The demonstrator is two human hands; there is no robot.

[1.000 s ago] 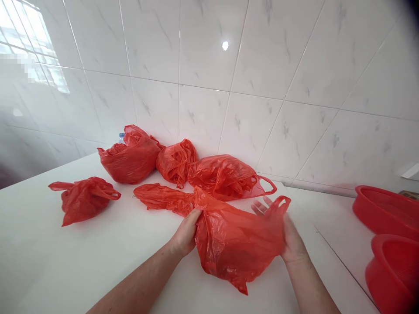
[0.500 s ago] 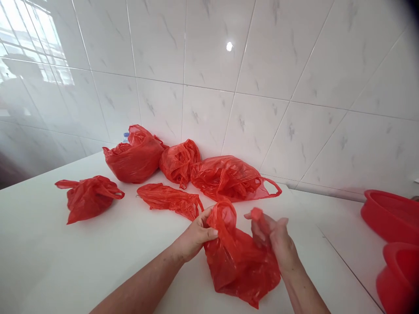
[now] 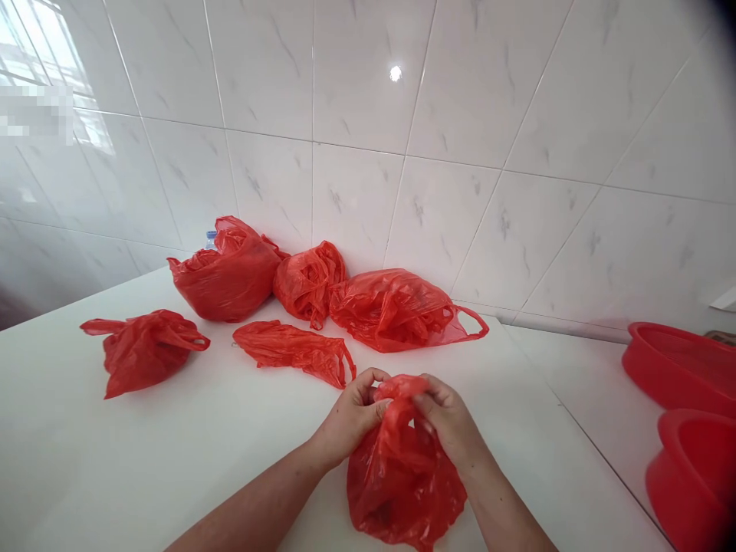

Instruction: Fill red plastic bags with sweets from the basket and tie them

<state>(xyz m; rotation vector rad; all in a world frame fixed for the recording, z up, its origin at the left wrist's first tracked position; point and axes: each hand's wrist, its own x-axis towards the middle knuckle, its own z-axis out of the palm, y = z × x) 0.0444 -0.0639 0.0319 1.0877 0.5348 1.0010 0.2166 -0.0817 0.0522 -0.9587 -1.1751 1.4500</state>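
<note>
hands: left hand (image 3: 350,418) and right hand (image 3: 448,418) close together, both pinching the red bag (image 3: 402,475) top
risk: thin plastic may rip if pulled hard

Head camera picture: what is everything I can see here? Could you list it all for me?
held plastic bag: one, red, near edge of the counter, top bunched between both hands
other plastic bags: five, red, on the counter; three along the wall, one flat in front of them, one apart at far left
bottle cap: one, blue, peeking from behind the leftmost wall-side bag
basins: two, red, far right on the counter
counter: one, white
wall tiles: white, marbled, behind the counter
left hand: shut on the bag's top
right hand: shut on the bag's top
</note>
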